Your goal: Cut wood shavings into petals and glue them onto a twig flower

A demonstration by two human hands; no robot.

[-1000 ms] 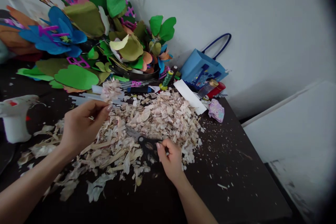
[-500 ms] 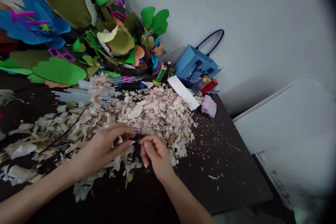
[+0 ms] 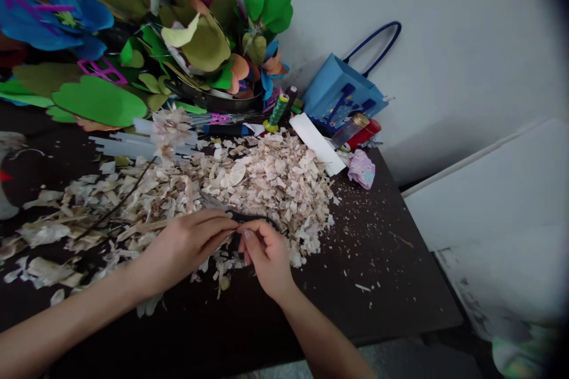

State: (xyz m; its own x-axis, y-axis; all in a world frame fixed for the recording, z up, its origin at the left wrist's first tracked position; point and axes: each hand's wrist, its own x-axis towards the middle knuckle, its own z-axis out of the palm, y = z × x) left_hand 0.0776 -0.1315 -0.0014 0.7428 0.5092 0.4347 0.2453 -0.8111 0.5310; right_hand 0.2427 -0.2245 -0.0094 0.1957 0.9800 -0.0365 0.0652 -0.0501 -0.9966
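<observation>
Over the near edge of the pale flakes, my left hand (image 3: 189,249) and my right hand (image 3: 269,263) meet fingertip to fingertip. Both are closed in a pinch, and whatever lies between the fingers is too small or hidden to make out. Just beyond the fingertips lies a pair of scissors (image 3: 253,218) with black handles, its blades pointing left over the flakes; whether a finger touches it I cannot tell. The heap of dry, papery cream flakes (image 3: 275,172) spreads across the dark table. A dark thin stem (image 3: 120,204) topped with a pale ruffled flower (image 3: 168,130) rests on the heap's left part.
Large fabric flowers and leaves (image 3: 100,100) crowd the back left. Behind the heap stand a green thread spool (image 3: 278,111), a white strip (image 3: 316,145), a blue bag (image 3: 342,95), a clear bottle (image 3: 351,129) and a crumpled lilac cloth (image 3: 361,169). The table's right edge (image 3: 422,249) slants away.
The view has tilted, so the table's contents sit higher in it. My hands are closer together at the fingertips, and more of the scissors shows beyond them.
</observation>
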